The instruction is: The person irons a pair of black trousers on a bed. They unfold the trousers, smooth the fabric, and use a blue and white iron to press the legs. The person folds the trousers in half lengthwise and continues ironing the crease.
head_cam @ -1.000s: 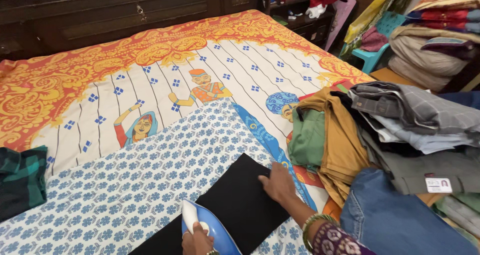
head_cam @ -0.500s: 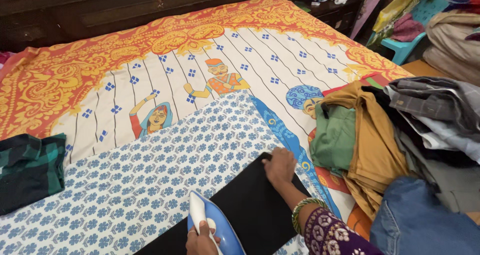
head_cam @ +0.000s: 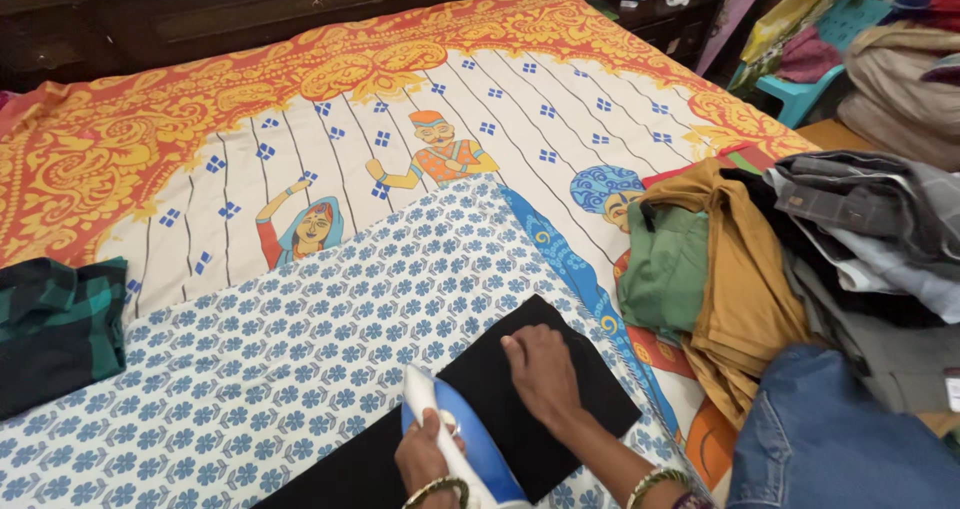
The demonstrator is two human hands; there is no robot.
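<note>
My left hand (head_cam: 422, 459) grips the handle of a blue and white iron (head_cam: 478, 447) at the bottom of the view. The iron rests on a black cloth (head_cam: 590, 384), its tip pointing away from me. The cloth lies flat on a blue and white flower-print sheet (head_cam: 300, 359). Just right of the iron's tip, my right hand (head_cam: 540, 374) presses palm down on the cloth with its fingers together. Bangles show on both wrists.
The sheet covers a bed with an orange, yellow and white figure-print spread (head_cam: 330, 139). A heap of folded clothes (head_cam: 740, 269) and blue denim (head_cam: 830, 439) lie to the right, a green plaid garment (head_cam: 55, 329) to the left. Dark wooden furniture (head_cam: 200, 9) stands behind.
My right hand has slid from the cloth's far corner back toward its middle, near the iron's tip. The iron has moved a little forward and to the right.
</note>
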